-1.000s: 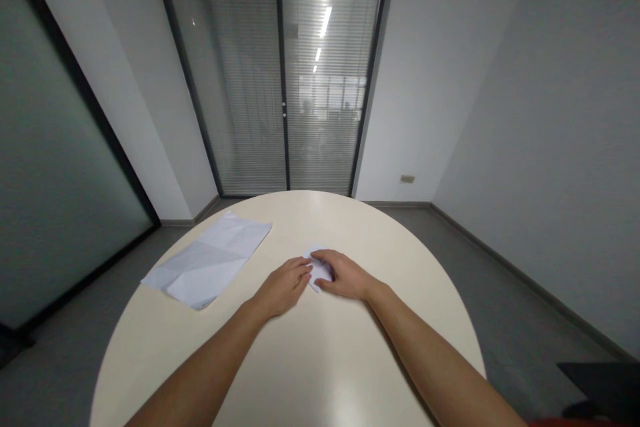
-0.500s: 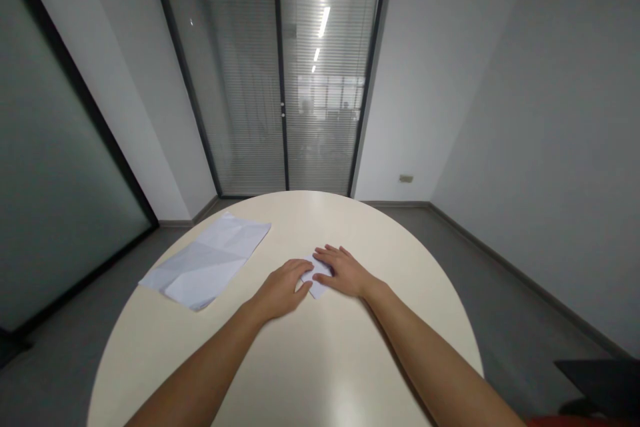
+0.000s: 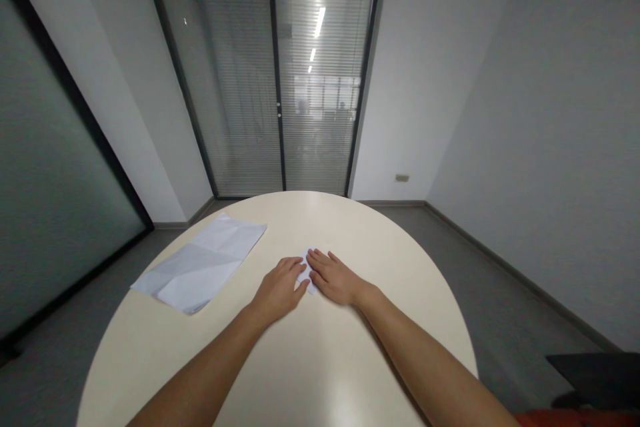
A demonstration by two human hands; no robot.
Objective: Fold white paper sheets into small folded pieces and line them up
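A small folded piece of white paper (image 3: 305,273) lies on the round table between my two hands, mostly covered by them. My left hand (image 3: 281,285) rests at its left side, thumb and fingers apart, with the fingertips touching the paper's edge. From the right, my right hand (image 3: 334,276) lies flat over the paper, its fingers stretched out and spread. Neither hand is closed around the paper. Its right part is hidden under my right palm and fingers.
A large creased white sheet (image 3: 203,263) lies at the left of the cream round table (image 3: 400,320), reaching its rim. Beyond the table stand a glass door with blinds (image 3: 320,147) and grey walls. A dark object (image 3: 595,373) shows at the lower right.
My right hand has slid left and flattened onto the folded paper, covering more of it. My left hand stays at the paper's left edge. The whole view has shifted slightly.
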